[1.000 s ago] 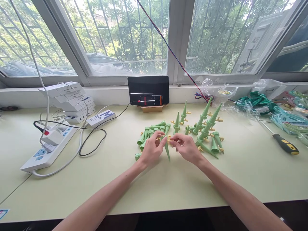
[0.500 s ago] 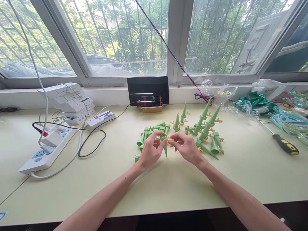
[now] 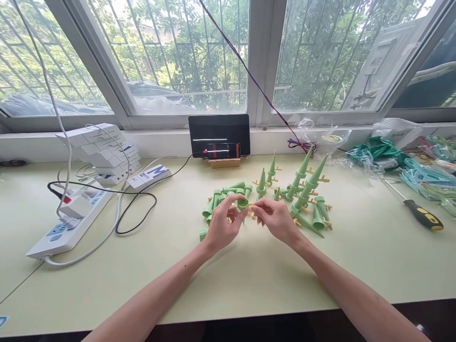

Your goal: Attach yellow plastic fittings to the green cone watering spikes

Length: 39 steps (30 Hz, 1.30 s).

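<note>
Between thumb and fingers, my left hand (image 3: 225, 221) grips a green plant watering spike (image 3: 242, 204), its round open mouth tilted up toward me and its point downward. My right hand (image 3: 273, 216) is closed in a pinch at the spike's right side, on a small yellow valve (image 3: 251, 206) that is mostly covered by the fingertips. Behind my left hand lies a pile of loose green spikes (image 3: 233, 187). Beyond and right of my right hand are stacked green spikes with yellow valves (image 3: 309, 185), some upright and some leaning.
At left stand a white power strip (image 3: 71, 223) with cables and a stack of white boxes (image 3: 107, 152). A phone (image 3: 223, 150) leans against a black tablet (image 3: 219, 128) at the back. A screwdriver (image 3: 423, 213) and plastic-wrapped items (image 3: 427, 178) lie at right.
The spike in my left hand has tipped so its mouth now faces up toward me and its point shows less. My right hand stays pinched at the valve beside it.
</note>
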{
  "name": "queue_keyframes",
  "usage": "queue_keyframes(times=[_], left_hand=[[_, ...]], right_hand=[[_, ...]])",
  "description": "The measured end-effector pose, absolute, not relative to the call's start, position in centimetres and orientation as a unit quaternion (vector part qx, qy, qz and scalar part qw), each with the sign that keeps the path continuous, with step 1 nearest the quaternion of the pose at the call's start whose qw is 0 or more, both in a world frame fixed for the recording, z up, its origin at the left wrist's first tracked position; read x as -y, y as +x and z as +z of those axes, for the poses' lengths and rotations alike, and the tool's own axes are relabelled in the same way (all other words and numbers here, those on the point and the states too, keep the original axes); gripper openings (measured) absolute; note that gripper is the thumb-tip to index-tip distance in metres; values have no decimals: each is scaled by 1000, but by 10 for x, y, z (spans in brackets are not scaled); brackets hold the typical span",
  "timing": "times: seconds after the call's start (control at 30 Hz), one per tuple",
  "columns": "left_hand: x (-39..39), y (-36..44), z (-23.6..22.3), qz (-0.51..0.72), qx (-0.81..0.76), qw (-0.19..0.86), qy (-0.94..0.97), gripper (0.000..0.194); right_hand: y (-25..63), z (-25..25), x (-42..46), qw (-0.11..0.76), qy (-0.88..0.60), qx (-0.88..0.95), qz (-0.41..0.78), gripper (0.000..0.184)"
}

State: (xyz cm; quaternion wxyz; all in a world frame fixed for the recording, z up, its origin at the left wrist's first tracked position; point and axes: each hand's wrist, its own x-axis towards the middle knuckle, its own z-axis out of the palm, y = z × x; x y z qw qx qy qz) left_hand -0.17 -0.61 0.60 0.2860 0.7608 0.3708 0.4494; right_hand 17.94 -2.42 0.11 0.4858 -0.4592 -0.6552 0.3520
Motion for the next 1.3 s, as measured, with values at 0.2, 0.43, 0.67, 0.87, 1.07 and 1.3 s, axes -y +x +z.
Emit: queue_keyframes(times=[0.2,0.43,0.67,0.87,1.07,1.3], left_hand=[[8,0,8,447,-367,290,762,23],[7,0,6,452,-375,297,753,24],[4,-1,4,470,-399,317,721,24],[5,-2,4,460,-379,325,734,24],[6,-1,5,454,-368,336,738,25],[3,-2,5,474,-378,351,714,24]], right_hand=[[179,1,25,461,-478,672,328,46],[179,3,25,467,-477,661,343,47],[180,2,24,497,-439,657,360,28],[181,2,26,475,-446,668,358,30],[181,2,26,462,-463,676,339,48],[181,5,26,484,-439,662,367,28]])
